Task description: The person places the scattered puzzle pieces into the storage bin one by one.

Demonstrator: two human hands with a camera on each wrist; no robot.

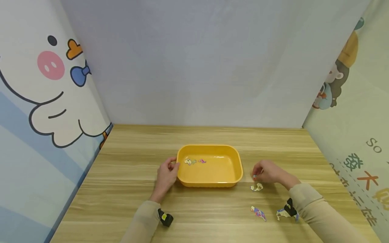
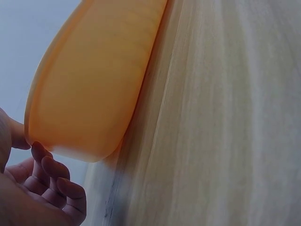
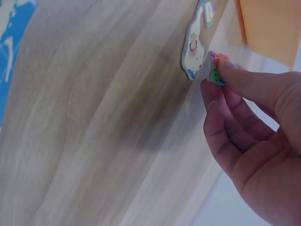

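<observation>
A yellow plastic tray [image 1: 209, 184] stands on the wooden table, with several small flat coloured pieces [image 1: 188, 162] lying inside at its left. My left hand [image 1: 167, 175] holds the tray's left end; in the left wrist view its thumb and fingertips [image 2: 36, 149] meet at the rim. To the right of the tray, my right hand [image 1: 267, 171] pinches a small red and green piece [image 3: 215, 70] between thumb and fingers. Just below that hand lies a cream-coloured flat piece [image 1: 257, 187], also seen in the right wrist view as a white cutout [image 3: 193, 49] with little pictures.
Nearer the front edge lie a purple and blue flat piece [image 1: 259, 213] and a cream and blue one [image 1: 283, 213], partly hidden by the right wrist camera [image 1: 290, 207]. A plain pale curtain [image 1: 194, 67] hangs behind the table, with printed cloths at both sides.
</observation>
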